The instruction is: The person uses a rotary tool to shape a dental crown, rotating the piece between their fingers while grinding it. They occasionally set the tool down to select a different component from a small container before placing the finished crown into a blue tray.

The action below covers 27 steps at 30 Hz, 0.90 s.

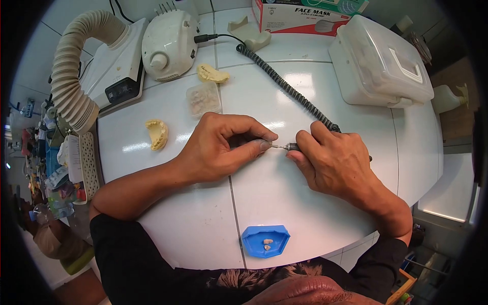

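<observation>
In the head view, my right hand [335, 157] is wrapped round a dark rotary handpiece [293, 147], its thin metal bur [278, 147] pointing left. My left hand [223, 145] is closed in a pinch at the bur's tip; whatever sits between its dusty thumb and fingertips is hidden or too small to name. A blue tray [265, 251] near the front edge holds a few small tooth-coloured pieces [268, 242]. One yellow dental cast [156, 134] lies left of my left hand, and another cast [212, 74] with writing on it lies farther back.
A coiled cord [287, 86] runs from the white control unit [170, 46] to the handpiece. A ribbed hose [71, 76] arches at left. A small clear box [203, 99], a face mask box [305, 18] and a lidded plastic case [381, 61] stand on the white tiled table [310, 218].
</observation>
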{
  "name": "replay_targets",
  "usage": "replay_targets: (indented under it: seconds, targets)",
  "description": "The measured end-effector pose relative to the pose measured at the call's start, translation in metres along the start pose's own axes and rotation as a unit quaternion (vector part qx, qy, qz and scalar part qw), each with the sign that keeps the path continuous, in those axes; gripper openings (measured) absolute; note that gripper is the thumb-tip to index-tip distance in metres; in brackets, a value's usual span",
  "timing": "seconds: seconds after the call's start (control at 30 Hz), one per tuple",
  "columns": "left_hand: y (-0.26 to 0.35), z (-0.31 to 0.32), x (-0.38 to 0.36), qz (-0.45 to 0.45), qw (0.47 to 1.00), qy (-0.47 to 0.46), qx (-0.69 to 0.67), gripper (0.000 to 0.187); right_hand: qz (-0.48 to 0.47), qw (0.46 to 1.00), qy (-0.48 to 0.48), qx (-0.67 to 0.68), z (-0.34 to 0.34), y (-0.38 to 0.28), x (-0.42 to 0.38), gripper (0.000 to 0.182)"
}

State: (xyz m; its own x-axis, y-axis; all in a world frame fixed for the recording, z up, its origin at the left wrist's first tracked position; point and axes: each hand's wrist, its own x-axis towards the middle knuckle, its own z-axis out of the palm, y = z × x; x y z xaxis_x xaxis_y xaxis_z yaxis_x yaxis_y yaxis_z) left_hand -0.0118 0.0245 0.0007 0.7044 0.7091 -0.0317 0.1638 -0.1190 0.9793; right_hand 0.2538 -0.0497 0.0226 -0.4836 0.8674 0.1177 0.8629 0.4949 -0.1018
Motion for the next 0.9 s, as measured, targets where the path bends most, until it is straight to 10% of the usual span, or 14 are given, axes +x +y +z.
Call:
replay_targets:
  seconds: [0.9]
  targets:
    - [-0.004,0.001,0.0,-0.02,0.999,-0.024,-0.006,0.018,0.018,0.999,-0.003,0.041,0.005,0.001,-0.004,0.048]
